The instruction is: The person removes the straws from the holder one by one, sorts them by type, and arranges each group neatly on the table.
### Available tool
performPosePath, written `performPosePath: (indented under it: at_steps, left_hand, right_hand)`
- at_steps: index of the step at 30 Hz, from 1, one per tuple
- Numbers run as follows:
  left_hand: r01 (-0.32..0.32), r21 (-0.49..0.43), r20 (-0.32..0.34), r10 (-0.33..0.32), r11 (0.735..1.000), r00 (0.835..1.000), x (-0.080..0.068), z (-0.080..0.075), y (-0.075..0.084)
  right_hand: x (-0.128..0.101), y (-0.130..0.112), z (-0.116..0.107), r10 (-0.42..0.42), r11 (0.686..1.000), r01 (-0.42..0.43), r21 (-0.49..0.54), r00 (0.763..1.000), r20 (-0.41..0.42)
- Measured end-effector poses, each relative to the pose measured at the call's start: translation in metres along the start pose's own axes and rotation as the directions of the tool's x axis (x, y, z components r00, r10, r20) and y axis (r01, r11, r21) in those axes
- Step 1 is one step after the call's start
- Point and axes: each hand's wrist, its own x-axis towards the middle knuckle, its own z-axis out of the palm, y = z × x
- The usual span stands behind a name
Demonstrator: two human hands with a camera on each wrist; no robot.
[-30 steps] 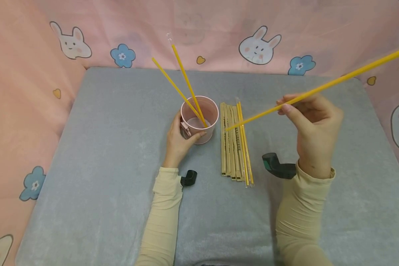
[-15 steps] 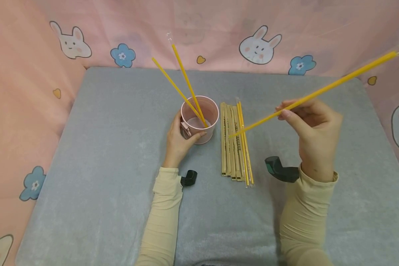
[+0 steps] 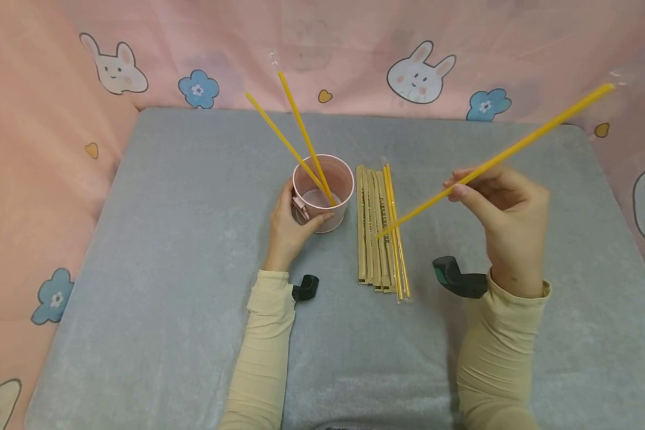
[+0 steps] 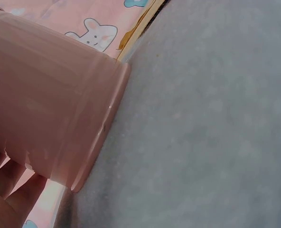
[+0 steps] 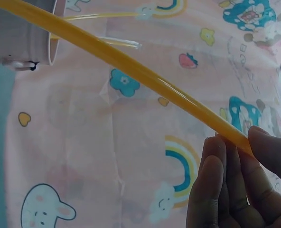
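My left hand (image 3: pixel 287 233) holds a small pink bucket (image 3: pixel 337 220) from its left side, thumb across the front. The bucket stands upright on the table; its wall (image 4: pixel 45 95) fills much of the left wrist view. Two yellow straws lean to the left inside it, one straw (image 3: pixel 271 125) lower and the other straw (image 3: pixel 295 110) with a clear wrapper end. Between thumb and fingertips, my right hand (image 3: pixel 516 221) pinches another yellow straw (image 3: pixel 543 131) in the air, slanting down to the left. Its lower end appears over the paper packets (image 3: pixel 369 239) in the head view.
Right of the bucket lie several long brown paper packets, with yellow straws (image 3: pixel 403 263) in clear wrappers alongside. A grey cloth covers the table (image 3: pixel 183 239). Behind it hangs a pink curtain (image 3: pixel 355 65) with rabbits and flowers. Dark wrist cameras (image 3: pixel 457 279) jut from both sleeves.
The straw in my right hand has swung steeper, its upper end moving left and its lower end coming nearer the front edge. My left hand and the bucket have stayed put.
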Motion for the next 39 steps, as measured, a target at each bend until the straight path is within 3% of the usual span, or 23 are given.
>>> performPosePath:
  at_steps: [11, 18, 21, 27, 39]
  left_hand:
    - [-0.01, -0.01, 0.004, 0.01, 1.0, 1.0, 0.0, 0.0, 0.001]
    - [-0.005, -0.006, 0.003, 0.005, 1.0, 1.0, 0.0, 0.0, 0.001]
    - [-0.009, -0.006, 0.002, 0.009, 1.0, 1.0, 0.0, 0.0, 0.001]
    - [-0.019, -0.012, -0.002, 0.019, 1.0, 1.0, 0.0, 0.0, 0.001]
    - [-0.03, -0.034, -0.002, 0.03, 0.999, 1.0, 0.0, 0.0, 0.001]
  right_hand:
    - [-0.003, 0.001, -0.014, 0.104, 0.992, -0.099, -0.082, 0.993, 0.059]
    - [0.0, 0.004, -0.021, 0.223, 0.963, -0.193, -0.187, 0.962, 0.159]
    - [0.002, 0.006, -0.024, 0.285, 0.935, -0.224, -0.274, 0.936, 0.208]
    - [0.006, 0.014, -0.027, 0.393, 0.847, -0.236, -0.477, 0.882, 0.26]
    - [0.012, 0.039, -0.034, 0.526, 0.734, -0.296, -0.612, 0.818, 0.235]
